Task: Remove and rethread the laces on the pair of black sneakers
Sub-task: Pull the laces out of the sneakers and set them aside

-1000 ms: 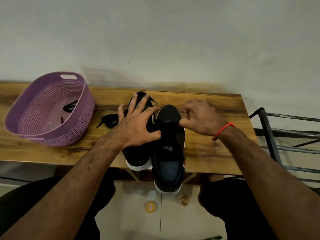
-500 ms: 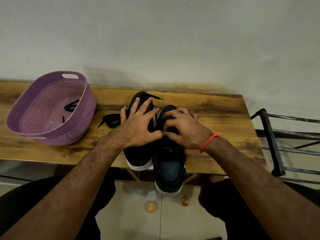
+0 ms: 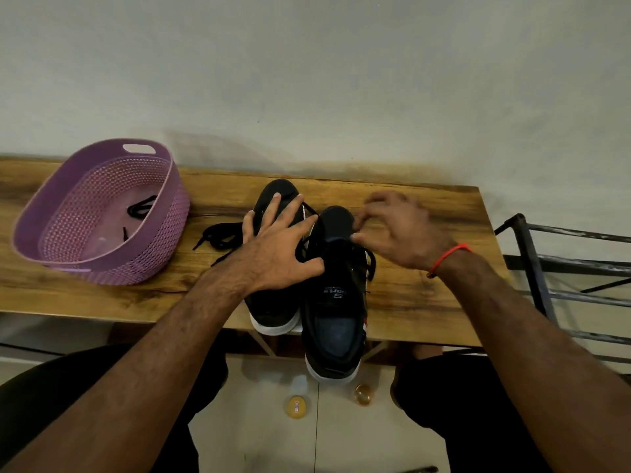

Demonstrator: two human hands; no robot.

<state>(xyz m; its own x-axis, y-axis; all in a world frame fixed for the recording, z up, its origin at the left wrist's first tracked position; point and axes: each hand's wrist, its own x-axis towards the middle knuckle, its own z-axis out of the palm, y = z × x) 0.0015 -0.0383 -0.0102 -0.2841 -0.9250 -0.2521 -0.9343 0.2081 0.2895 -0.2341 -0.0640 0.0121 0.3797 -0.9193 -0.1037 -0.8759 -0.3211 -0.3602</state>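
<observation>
— Grip? Left hand (image 3: 276,249) spread flat, fingers straight, pressing down on the left sneaker (image 3: 273,302); thumb reaching across to the right sneaker (image 3: 336,302). Nothing pinched or curled round.

— And the right hand (image 3: 399,230)? Blurred. Fingers curled near the toe of the right sneaker, thumb and fingertips drawn together at the lace (image 3: 370,264). Cannot tell whether actually holding it.

— Position of the pair? Side by side on the wooden table (image 3: 426,302), touching, toes toward the wall. Heel of the right sneaker hanging over the near table edge; heel of the left just at that edge. White soles, black uppers. Lace looped loose over the tongue of the right one.

— Anything else by the pair? Loose black lace (image 3: 218,235) lying bunched on the table, just left of the left sneaker, partly under the left hand.

— Further out? Purple basket (image 3: 164,240) on the left part of the table, well apart from the sneakers, with another black lace piece (image 3: 140,208) inside. Red wristband (image 3: 447,256) on the right wrist. Dark metal rack (image 3: 532,268) beside the right end of the table. Two small round yellowish objects (image 3: 296,406) on the floor below, too small to identify.
</observation>
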